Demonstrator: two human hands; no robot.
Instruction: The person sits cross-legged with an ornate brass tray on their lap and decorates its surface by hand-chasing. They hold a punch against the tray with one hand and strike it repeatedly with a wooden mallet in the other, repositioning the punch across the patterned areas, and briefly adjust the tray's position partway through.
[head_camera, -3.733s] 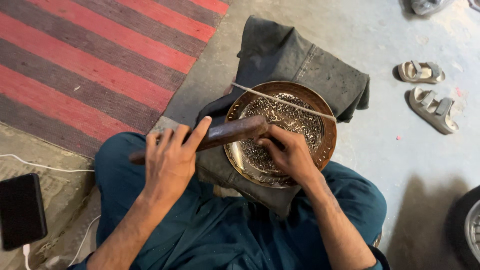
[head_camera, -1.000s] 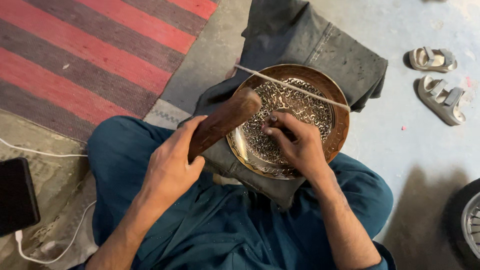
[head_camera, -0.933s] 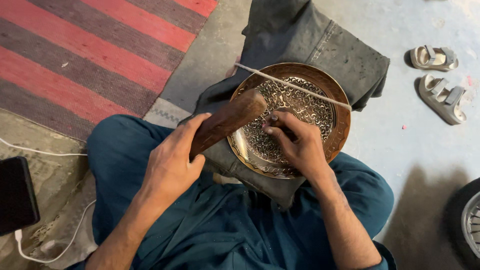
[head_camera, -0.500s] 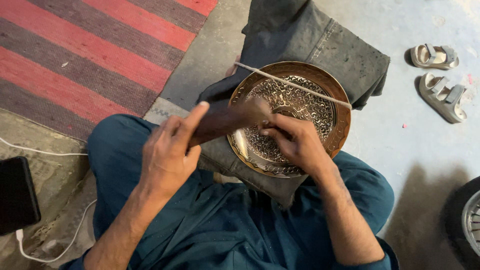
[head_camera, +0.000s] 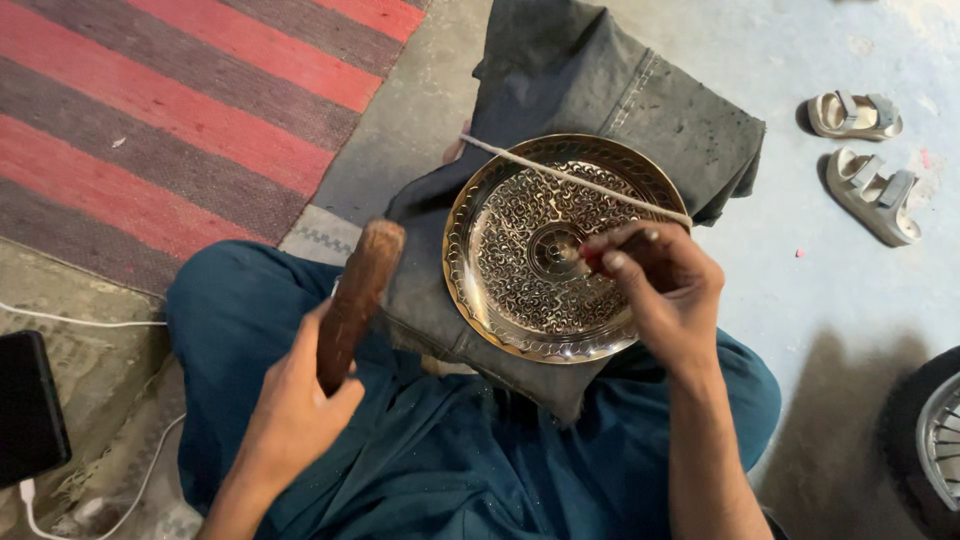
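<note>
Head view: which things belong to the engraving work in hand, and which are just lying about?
In use:
- engraved brass plate
- wooden mallet, left hand
- small chisel, right hand
- cord across plate
- dark cloth underneath

Lying about:
- sandals
- striped rug
- phone, white cable
- wheel

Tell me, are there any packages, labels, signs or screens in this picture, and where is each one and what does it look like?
Dark device: the one thing here that may be a screen, a flat black rectangle with rounded corners, dark all over, lying at the left edge of the floor.
White cable: thin, it curls across the floor below the device and reaches its lower corner.
No packages, labels or signs show.
</note>
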